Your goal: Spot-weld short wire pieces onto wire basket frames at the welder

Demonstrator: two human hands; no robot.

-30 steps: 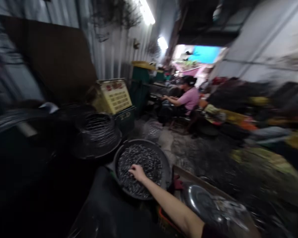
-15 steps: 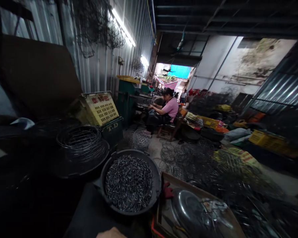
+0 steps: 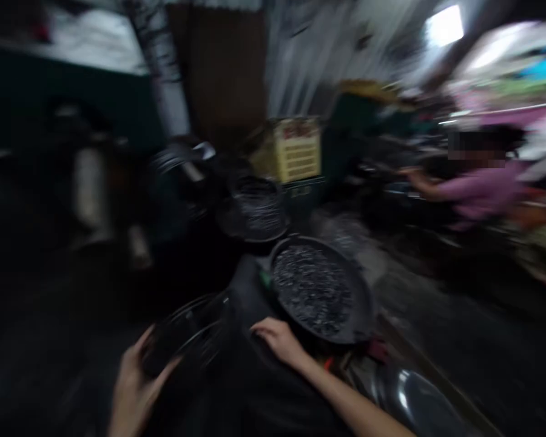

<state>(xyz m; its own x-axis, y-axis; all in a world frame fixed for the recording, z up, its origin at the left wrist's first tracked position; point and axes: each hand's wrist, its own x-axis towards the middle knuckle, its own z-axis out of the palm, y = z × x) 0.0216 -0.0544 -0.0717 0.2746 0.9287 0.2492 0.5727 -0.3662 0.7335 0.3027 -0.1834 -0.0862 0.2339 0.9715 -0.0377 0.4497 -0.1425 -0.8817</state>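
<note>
In the lower left, my left hand (image 3: 136, 379) is around the near edge of a round wire rack (image 3: 198, 331), thumb on one side and fingers on the other. The rack is dark and smeared by motion. My right hand (image 3: 279, 340) is over my dark-clad leg (image 3: 250, 297), its fingers drawn together and pointing left; what they hold, if anything, cannot be made out. Just beyond that hand, a wide black pan (image 3: 368, 312) holds a heap of small bent metal pieces (image 3: 313, 288).
A stack of wire rings (image 3: 259, 206) lies in another pan, near a yellow crate (image 3: 298, 152). At right stand a tray (image 3: 459, 400) and a shiny metal lid (image 3: 418, 394). Farther off, a person in a pink top (image 3: 482, 191) sits working.
The view has swung left, so the pan and the seated person appear farther right. Both my hands now show, the left one at a wire rack; earlier only part of one hand showed.
</note>
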